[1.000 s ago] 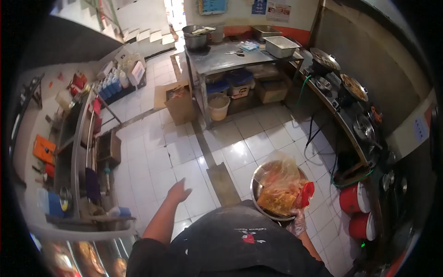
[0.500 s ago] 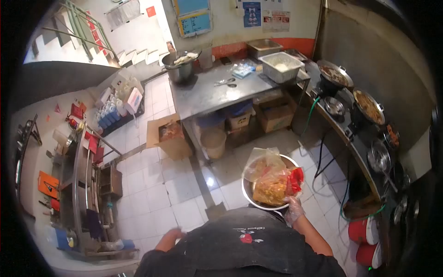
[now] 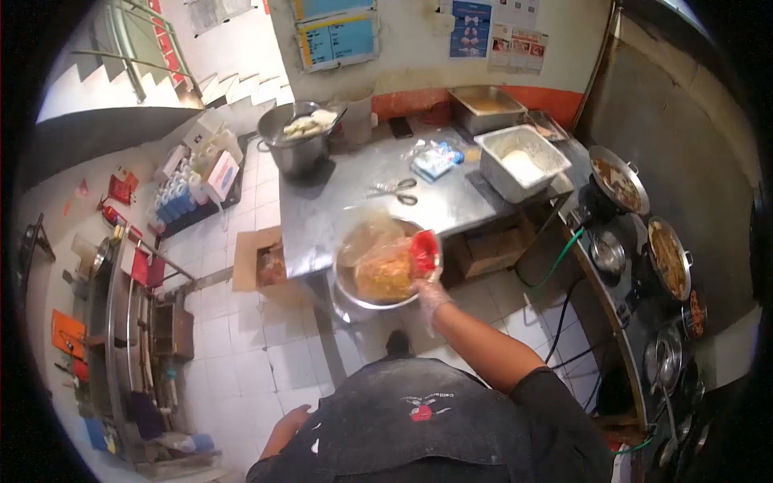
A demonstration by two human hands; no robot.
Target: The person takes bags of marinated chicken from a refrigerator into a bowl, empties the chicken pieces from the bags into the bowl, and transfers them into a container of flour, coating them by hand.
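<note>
The right hand (image 3: 431,301), in a clear plastic glove, grips the metal bowl (image 3: 345,283) at its rim. The bowl overlaps the near edge of the stainless-steel table (image 3: 346,187) in view; contact with the table cannot be determined. Inside the bowl: a clear plastic bag (image 3: 385,275) of yellow-orange food and a red packet (image 3: 423,253). The ungloved left hand (image 3: 295,419) is low beside the apron (image 3: 378,410); its finger opening cannot be determined.

Table surface: stockpot (image 3: 298,161) at the left corner, scissors (image 3: 396,191) near the centre, blue-and-white packet (image 3: 436,163) behind them, two rectangular steel pans (image 3: 538,187) at the right.

Room: white-tiled floor (image 3: 233,354), posters (image 3: 471,30) on the rear wall, stairs (image 3: 237,87) at rear left, two woks (image 3: 668,259) along the right-hand counter (image 3: 600,274).
</note>
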